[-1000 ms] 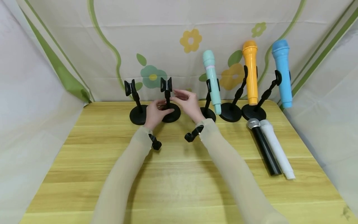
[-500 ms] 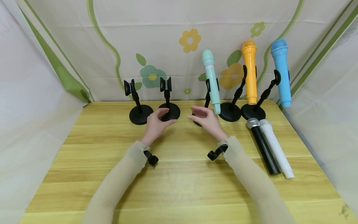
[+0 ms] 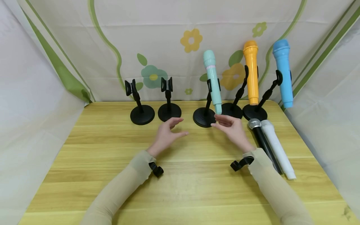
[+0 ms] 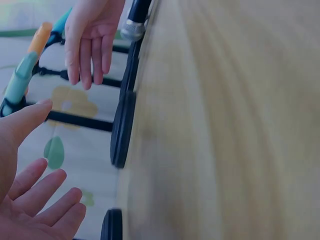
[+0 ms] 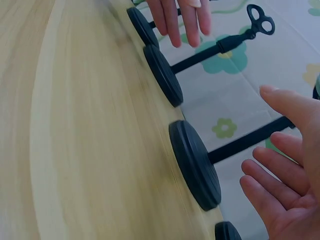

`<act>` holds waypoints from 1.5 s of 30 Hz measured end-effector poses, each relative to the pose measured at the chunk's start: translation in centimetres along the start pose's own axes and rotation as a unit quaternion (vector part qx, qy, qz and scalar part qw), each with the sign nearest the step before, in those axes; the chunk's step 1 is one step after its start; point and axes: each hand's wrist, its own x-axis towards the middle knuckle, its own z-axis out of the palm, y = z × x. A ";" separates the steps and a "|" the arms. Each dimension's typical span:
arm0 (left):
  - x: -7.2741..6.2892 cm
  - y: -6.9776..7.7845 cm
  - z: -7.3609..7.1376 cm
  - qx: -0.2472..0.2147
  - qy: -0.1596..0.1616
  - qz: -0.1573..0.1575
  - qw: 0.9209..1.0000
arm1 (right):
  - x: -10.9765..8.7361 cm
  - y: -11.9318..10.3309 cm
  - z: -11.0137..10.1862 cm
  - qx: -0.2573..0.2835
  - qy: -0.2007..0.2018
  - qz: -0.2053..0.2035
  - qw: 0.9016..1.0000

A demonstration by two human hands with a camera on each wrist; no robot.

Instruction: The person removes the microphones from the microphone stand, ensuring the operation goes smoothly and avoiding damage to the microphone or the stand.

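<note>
My left hand (image 3: 166, 135) is in front of a bare black microphone stand (image 3: 168, 107), fingers spread and holding nothing. My right hand (image 3: 232, 130), fingers extended and palm unfilled, is just below the mint-green microphone (image 3: 213, 82). That microphone leans in the clip of the middle stand (image 3: 203, 118). Another bare stand (image 3: 142, 115) is at the far left of the row. In the left wrist view, the right hand (image 4: 95, 42) appears beyond my left fingers. The right wrist view shows my right hand (image 5: 285, 170) beside a stand's round base (image 5: 194, 165).
An orange microphone (image 3: 251, 73) and a blue microphone (image 3: 283, 73) sit in stands at the back right. A black microphone (image 3: 262, 143) with a silver head and a white microphone (image 3: 278, 150) lie on the wooden table (image 3: 180, 193). A flowered curtain (image 3: 157, 37) hangs behind.
Both hands have drawn back from the second stand from the left. The right hand has moved right and nearer the front, the left hand slightly forward of the stand. The stands show no clear shift.
</note>
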 end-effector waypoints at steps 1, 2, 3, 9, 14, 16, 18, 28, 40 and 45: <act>-0.1 0.0 0.3 0.003 -0.002 0.003 1.000 | 0.0 0.2 -0.3 -0.001 0.003 -0.002 1.000; -0.1 0.1 0.5 0.006 -0.004 0.006 1.000 | 0.0 0.6 -0.6 -0.002 0.008 -0.003 1.000; -0.2 0.1 0.8 0.008 -0.007 0.009 1.000 | 0.0 1.0 -0.9 -0.004 0.013 -0.005 1.000; 0.2 0.7 2.1 0.007 -0.015 0.025 1.000 | 0.7 1.0 -2.4 0.001 0.042 -0.017 0.999; 1.7 1.1 2.8 0.010 -0.009 0.027 1.000 | 2.2 0.7 -3.1 0.024 0.065 -0.026 0.997; 2.5 1.2 3.0 0.005 -0.005 0.025 1.000 | 2.9 0.4 -3.3 0.025 0.065 -0.025 0.997; 3.4 1.3 3.3 -0.001 -0.002 0.023 1.000 | 3.7 0.3 -3.4 0.025 0.058 -0.025 0.998; 7.2 0.9 6.3 -0.031 -0.007 -0.009 0.999 | 7.7 -0.4 -2.9 -0.021 0.022 -0.030 0.999; 9.6 0.4 9.3 -0.090 -0.005 -0.022 0.996 | 9.4 -1.5 -1.4 0.000 0.021 -0.021 1.000; 10.2 0.2 9.8 -0.101 0.010 -0.032 0.994 | 8.9 -3.1 -1.1 0.008 0.010 -0.035 0.999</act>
